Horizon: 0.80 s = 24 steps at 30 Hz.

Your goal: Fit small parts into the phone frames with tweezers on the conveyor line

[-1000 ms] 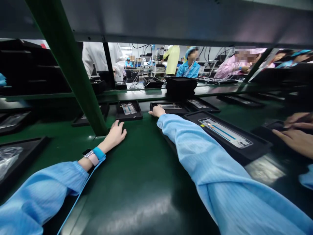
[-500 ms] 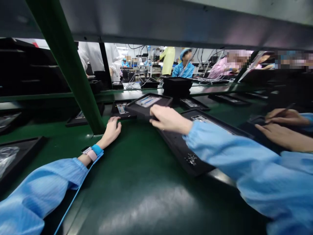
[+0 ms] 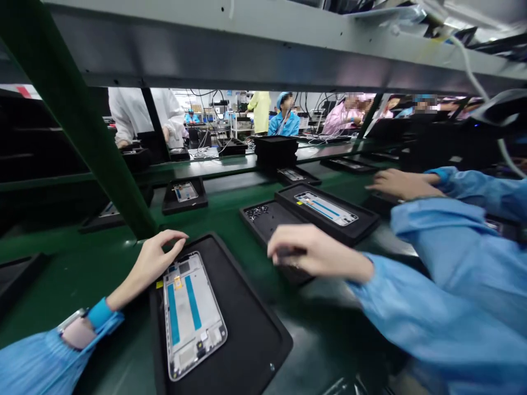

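1. Showing from the head camera a phone frame lying flat, white-silver, rectangular, two long blue strips, small yellow label near the top end, dark cut-outs at both ends.
2. Sitting inside a black tray with raised rim, near the bottom middle of the view.
3. Lying beyond it: a black parts tray holding small dark pieces, too small to identify, and a black frame tray carrying a second phone frame.
4. Curving loosely, left hand open, gripping nothing, fingertips just beside the tray's upper rim.
5. Curling closed, right hand above the parts tray's near edge; grip unclear, dark object possibly under the fingers.
6. Showing a glossy green bench mat, ribbed blue sleeves, and a co-worker's hand at right.
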Each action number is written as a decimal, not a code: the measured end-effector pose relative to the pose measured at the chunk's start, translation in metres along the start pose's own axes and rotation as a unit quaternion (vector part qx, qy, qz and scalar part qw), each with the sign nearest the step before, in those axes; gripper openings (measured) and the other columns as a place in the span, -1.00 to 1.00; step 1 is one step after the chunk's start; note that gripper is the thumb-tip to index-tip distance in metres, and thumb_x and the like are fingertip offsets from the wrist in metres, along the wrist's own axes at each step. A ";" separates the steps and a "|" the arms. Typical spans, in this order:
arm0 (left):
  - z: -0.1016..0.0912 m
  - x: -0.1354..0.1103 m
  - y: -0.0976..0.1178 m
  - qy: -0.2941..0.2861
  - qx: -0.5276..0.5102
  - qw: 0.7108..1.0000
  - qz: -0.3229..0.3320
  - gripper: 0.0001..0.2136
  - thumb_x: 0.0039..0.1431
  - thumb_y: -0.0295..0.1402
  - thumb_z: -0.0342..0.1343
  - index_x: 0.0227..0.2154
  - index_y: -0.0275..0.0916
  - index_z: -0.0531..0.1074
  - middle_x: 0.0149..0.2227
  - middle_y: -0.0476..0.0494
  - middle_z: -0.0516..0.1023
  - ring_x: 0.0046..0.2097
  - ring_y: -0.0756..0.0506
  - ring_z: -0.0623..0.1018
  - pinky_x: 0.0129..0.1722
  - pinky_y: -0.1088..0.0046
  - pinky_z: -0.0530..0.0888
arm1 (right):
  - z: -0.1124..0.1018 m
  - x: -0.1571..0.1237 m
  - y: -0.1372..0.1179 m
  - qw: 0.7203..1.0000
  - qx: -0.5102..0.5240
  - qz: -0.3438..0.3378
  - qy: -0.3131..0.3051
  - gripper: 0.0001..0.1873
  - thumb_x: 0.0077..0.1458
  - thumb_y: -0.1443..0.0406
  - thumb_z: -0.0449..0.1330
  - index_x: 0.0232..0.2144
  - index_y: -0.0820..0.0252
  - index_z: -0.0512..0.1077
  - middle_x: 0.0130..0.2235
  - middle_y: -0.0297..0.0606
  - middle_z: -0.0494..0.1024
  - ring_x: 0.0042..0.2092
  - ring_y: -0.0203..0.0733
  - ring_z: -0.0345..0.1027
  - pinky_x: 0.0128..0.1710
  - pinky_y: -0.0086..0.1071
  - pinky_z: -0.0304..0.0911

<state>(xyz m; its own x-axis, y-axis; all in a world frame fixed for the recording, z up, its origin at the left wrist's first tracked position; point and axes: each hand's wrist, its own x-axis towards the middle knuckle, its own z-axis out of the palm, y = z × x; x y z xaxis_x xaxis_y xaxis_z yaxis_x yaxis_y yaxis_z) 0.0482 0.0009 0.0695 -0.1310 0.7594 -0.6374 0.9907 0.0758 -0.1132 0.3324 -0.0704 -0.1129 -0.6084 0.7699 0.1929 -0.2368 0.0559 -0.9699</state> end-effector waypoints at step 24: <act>0.037 0.001 0.035 0.008 -0.029 0.998 0.052 -0.81 -0.01 -0.35 -0.01 -0.43 -0.24 0.49 -0.37 -0.09 0.55 -0.31 -0.08 0.51 -0.32 0.46 0.40 | 0.016 0.077 0.145 0.979 -0.010 0.198 0.046 -0.83 -0.14 0.50 0.21 -0.43 0.28 0.55 -0.36 -0.25 0.58 -0.28 -0.23 0.42 -0.24 -0.48 0.21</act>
<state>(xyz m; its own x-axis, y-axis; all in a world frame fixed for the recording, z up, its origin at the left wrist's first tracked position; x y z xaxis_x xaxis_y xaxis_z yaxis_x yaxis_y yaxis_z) 0.0815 -0.0193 0.0363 -0.0274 0.7759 -0.6303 0.9994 0.0336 -0.0021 0.2389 -0.0134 -0.2358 -0.5779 0.7879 -0.2126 0.0199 -0.2468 -0.9689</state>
